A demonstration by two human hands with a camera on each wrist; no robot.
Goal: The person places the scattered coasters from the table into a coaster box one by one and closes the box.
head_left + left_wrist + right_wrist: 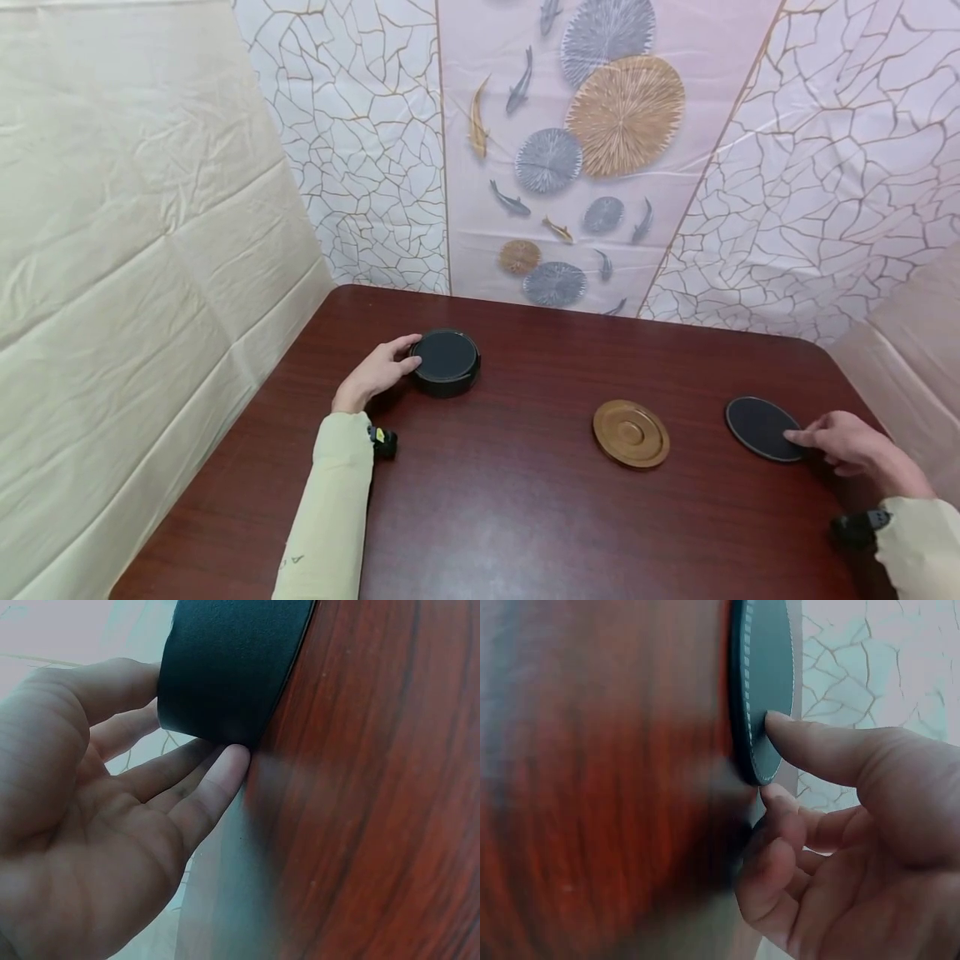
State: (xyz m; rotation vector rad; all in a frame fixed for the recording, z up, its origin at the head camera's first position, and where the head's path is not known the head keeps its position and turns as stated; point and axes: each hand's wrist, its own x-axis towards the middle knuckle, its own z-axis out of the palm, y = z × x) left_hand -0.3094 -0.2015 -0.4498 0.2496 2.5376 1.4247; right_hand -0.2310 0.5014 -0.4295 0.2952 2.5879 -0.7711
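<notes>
On the left part of the table stands a round black coaster holder point(446, 385), with a black disc on top. My left hand point(379, 373) rests its thumb and forefinger at the holder's left rim. In the left wrist view, its fingers point(217, 780) are fairly straight and touch the holder's side wall, down near the tabletop. Far right, a thin black coaster point(761, 427) with pale edge stitching lies on or very close to the table. My right hand point(851, 442) pinches its near right edge, thumb on top and curled fingers point(784, 851) at the rim.
A round brown wooden coaster point(632, 434) with a ringed centre lies between the two black items, nearer the right hand. The dark red-brown table point(495, 517) has rounded far corners. Patterned cloth point(375, 150) hangs behind it, and cream cloth point(150, 250) hangs along the left.
</notes>
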